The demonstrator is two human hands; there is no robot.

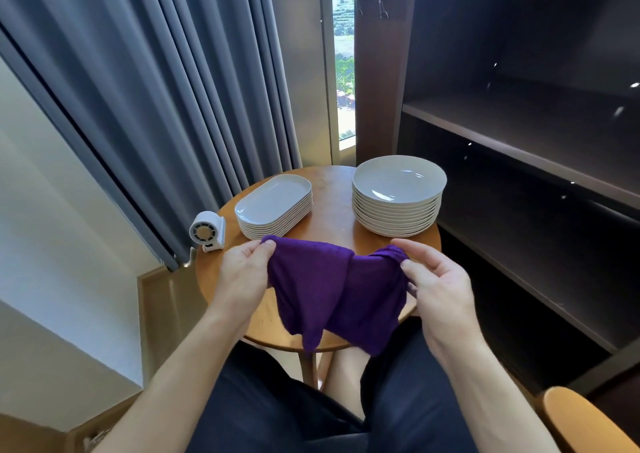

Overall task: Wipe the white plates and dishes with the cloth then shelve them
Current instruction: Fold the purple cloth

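Cloth (332,290) hangs between both pinching hands (plates untouched).

Just one view, worn on the head. Looks forward and down from close above the left hand (242,274), the right hand (441,288) and the tabletop (329,210).

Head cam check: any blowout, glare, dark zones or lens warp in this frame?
Head view: window strip washed out low down; shelf unit interior underexposed, flecked with bright specks; soft highlight on the top round plate; wide-angle warp bends the curtain folds; purple cloth, left hand and right hand sharp.
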